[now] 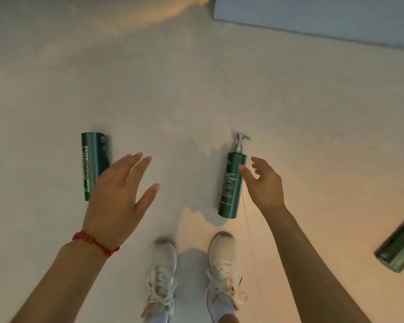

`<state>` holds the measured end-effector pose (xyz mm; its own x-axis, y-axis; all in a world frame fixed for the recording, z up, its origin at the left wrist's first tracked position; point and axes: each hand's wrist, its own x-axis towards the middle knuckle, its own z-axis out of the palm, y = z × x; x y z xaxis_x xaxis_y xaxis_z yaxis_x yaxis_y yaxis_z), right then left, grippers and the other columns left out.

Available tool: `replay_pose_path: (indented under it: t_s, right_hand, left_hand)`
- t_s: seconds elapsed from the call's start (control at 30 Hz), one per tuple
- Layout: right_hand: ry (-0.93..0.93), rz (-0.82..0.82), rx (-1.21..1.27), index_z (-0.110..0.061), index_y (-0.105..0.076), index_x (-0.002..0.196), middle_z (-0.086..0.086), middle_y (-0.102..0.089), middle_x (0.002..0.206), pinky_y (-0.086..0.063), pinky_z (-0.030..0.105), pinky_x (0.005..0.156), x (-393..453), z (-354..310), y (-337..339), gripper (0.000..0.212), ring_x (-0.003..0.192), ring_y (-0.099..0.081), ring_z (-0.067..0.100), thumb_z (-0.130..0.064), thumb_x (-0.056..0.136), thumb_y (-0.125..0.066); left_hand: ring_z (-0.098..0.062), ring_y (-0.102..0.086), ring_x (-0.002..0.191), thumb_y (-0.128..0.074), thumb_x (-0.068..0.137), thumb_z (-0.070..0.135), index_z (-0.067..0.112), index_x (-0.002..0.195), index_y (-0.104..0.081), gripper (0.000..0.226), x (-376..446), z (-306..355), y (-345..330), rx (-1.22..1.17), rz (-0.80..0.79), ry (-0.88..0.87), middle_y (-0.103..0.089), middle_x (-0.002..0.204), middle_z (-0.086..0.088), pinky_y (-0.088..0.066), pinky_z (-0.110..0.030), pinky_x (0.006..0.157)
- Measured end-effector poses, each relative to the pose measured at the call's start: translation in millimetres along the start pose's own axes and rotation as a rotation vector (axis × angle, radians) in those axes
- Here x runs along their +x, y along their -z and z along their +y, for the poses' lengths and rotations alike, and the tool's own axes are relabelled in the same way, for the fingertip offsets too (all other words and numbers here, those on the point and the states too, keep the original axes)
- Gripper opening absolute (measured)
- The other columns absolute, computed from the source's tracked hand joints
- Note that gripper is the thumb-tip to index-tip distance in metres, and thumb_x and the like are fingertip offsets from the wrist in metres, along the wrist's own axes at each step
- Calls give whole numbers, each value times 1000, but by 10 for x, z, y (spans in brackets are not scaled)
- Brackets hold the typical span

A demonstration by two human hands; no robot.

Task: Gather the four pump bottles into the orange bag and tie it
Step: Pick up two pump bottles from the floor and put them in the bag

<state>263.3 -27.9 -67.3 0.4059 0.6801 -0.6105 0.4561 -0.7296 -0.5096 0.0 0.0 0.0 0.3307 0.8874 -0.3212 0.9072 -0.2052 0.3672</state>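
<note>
Fingers (258,166) of both hands spread, empty, beside "BODY CLEANSER" pump bottle (231,185).

Pale, smooth floor (196,94) fills nearly whole view, off-white, faintly mottled. Warm orange light washes across top centre and lower right; cooler grey tone at left. Soft shadow patch lies mid-floor. Thin straight seam (250,231) runs down floor at right of centre. Blue-grey flat block (324,17), straight-edged, occupies upper right corner.
</note>
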Motion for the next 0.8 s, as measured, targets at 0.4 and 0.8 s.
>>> replay_pose_path:
  t_s: [0.4, 0.8]
  right_hand:
    - [-269, 47, 9, -6, -56, 104, 9, -60, 94, -40, 27, 61, 981, 471, -796, 48, 76, -54, 22, -45, 77, -65]
    - [31, -200, 432, -25, -60, 89, -6, -66, 85, -50, 10, 60, 31, -522, -162, 11, 73, -64, 3, -24, 79, -66]
  left_hand:
    - [-36, -48, 120, -30, 88, 47, 8, 129, -45, 59, 81, -450, -971, 3, -60, 98, -53, 129, -19, -40, -50, 99]
    - [-34, -48, 120, -31, 89, 47, 6, 128, -47, 59, -98, -199, -238, -107, -36, 173, -54, 128, -19, -38, -45, 100]
